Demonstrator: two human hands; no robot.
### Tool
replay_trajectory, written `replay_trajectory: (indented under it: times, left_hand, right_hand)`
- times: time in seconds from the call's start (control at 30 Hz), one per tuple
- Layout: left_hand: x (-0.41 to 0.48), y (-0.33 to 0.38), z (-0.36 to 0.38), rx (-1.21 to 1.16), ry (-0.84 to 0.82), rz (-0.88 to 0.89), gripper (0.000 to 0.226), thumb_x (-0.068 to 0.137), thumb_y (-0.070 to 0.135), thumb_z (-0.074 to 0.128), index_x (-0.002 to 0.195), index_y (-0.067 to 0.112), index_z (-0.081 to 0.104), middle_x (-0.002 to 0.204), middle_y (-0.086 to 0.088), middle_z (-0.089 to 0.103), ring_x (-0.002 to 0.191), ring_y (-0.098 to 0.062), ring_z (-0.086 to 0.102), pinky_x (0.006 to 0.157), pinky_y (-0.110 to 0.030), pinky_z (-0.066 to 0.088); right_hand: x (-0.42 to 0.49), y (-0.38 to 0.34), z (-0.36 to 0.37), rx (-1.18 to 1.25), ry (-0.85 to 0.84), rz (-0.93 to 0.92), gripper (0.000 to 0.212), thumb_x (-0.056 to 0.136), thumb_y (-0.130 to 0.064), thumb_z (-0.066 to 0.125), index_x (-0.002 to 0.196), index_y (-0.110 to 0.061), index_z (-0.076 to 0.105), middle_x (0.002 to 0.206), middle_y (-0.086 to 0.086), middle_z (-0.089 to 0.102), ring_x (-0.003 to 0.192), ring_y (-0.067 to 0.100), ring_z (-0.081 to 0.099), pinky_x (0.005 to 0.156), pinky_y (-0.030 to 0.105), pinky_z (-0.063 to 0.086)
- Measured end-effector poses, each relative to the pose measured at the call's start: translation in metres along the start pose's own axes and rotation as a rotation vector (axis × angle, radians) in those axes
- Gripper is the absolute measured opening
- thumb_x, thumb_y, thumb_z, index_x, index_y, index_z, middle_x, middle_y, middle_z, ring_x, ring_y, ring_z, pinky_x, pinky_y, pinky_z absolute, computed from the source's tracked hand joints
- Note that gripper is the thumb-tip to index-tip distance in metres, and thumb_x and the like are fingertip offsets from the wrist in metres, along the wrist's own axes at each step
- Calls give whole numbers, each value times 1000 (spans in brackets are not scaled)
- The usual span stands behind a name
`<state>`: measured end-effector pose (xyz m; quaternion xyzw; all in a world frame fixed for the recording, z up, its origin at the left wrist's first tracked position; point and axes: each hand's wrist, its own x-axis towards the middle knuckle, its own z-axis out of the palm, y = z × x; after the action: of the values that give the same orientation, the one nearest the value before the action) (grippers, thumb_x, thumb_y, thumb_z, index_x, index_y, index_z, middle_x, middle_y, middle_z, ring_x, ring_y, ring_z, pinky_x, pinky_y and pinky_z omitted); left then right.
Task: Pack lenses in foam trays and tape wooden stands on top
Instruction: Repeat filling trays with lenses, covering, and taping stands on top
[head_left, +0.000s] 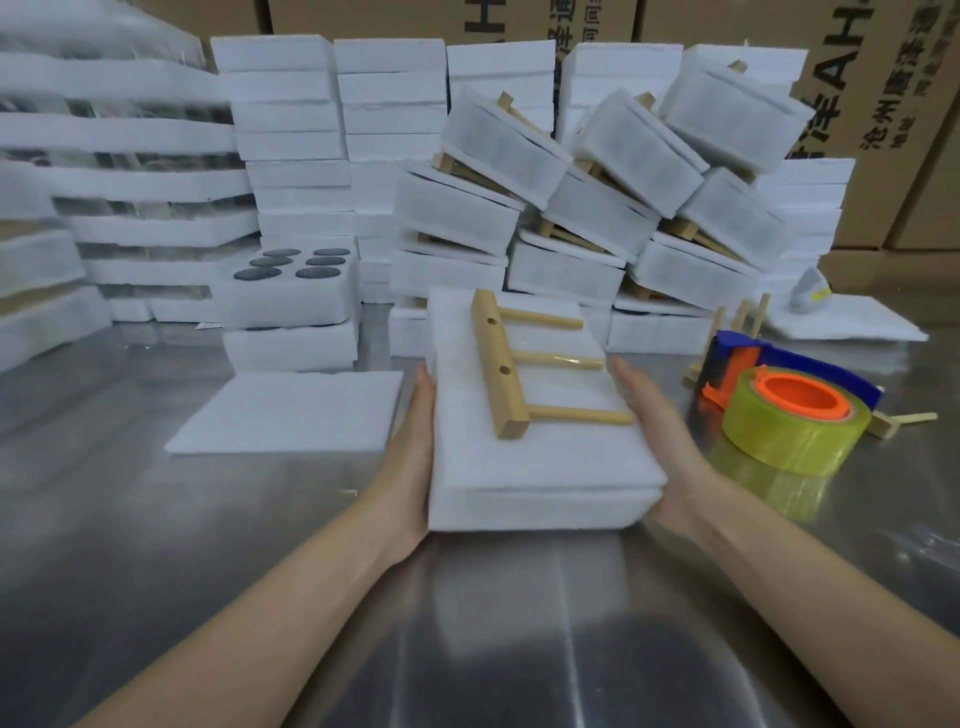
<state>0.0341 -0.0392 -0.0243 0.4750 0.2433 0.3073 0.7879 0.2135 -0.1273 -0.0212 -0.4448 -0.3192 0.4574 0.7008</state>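
Head view, pack: closed white foam tray pack (540, 467) at frame centre, tan wooden three-dowel stand (498, 364) on top.
Hands: left hand (415, 431) and right hand (654, 431) flat against its sides, fingers straight.
Progress: I judge this pack nearly done; the lidless white foam tray of dark round lenses (291, 265), centre left, is unpacked.

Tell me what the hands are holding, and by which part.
The white foam tray pack with a wooden stand on top, pressed between left hand and right hand at its sides.
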Motion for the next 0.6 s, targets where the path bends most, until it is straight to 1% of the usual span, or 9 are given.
replay_trajectory:
  times: [0.1,0.13,0.2,0.27,0.33,0.4,0.5,0.53,0.6]
  left_hand:
    - [5,-6,-1,-54,59,36,48,93,57,40,82,30,78,87,6,76,75,-9,73,50,-20,53]
    - [7,-8,-3,-78,88,56,42,92,51,45,80,28,78,83,5,76,70,-10,73,48,-21,53]
    - [10,-9,-7,-116,154,93,26,93,40,51,90,24,71,76,4,75,63,-11,72,46,-21,52]
    - [12,-8,-9,-137,188,127,24,99,38,47,100,24,66,77,5,75,63,-11,71,46,-21,52]
    - [13,-4,-9,-159,210,185,31,100,46,43,108,28,66,88,7,76,73,-9,73,50,-21,53]
    - [12,1,-8,-167,236,255,40,99,52,38,122,30,61,104,8,74,88,-8,72,57,-21,55]
    - [8,3,-6,-161,248,285,43,99,52,36,129,29,57,113,6,71,97,-10,70,65,-24,58]
    - [7,3,-5,-141,246,284,43,99,53,35,128,29,57,114,7,71,99,-10,69,70,-26,58]
    - [6,2,-1,-68,251,294,45,100,55,31,131,32,55,122,9,67,108,-10,65,90,-33,54]
  right_hand:
    - [-3,-2,3,18,-25,82,43,83,-56,51,91,-24,79,101,8,74,88,22,72,60,29,57]
    - [-5,-4,6,3,-43,106,47,86,-58,46,87,-25,80,100,7,75,88,21,73,59,28,57]
    - [-8,-8,11,-10,-73,157,55,90,-63,38,89,-27,79,102,6,74,89,21,72,59,29,57]
    - [-8,-14,15,-4,-59,123,53,88,-65,39,109,-31,74,116,3,70,97,20,70,69,33,57]
    - [-5,-11,12,-144,27,-104,49,82,-67,46,125,-46,55,137,-8,56,114,9,61,88,31,48]
    - [-4,-8,11,-450,72,-409,42,88,-62,45,129,-57,39,148,-19,39,130,0,42,102,23,34]
    - [-2,-2,0,-692,81,-826,39,98,-34,37,136,-39,40,142,-11,42,132,6,40,109,26,34]
    - [-1,-2,-4,-738,108,-933,38,98,-29,36,135,-30,43,137,-9,45,130,10,42,108,31,36]
    - [-1,-4,-9,-795,147,-1072,37,98,-29,35,130,-16,50,130,-4,49,125,14,46,104,40,39]
